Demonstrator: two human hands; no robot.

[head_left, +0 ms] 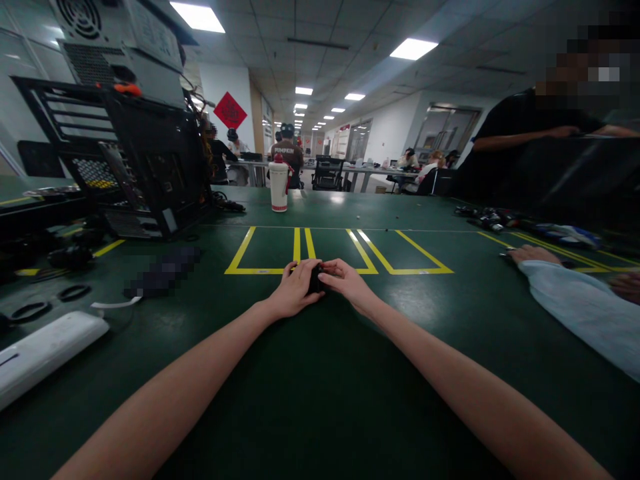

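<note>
A small black object sits between my two hands at the middle of the green table, near the front line of the yellow tape. My left hand is wrapped round it from the left, thumb towards me. The fingertips of my right hand pinch at its right side. Most of the object is covered by my fingers, so I cannot make out its kind. Yellow tape outlines lie on the table just beyond my hands.
An open computer case with a power supply on top stands at left. Nearer are a white power strip and black rings. A white cup stands ahead. At right are another person's sleeved arm and cables.
</note>
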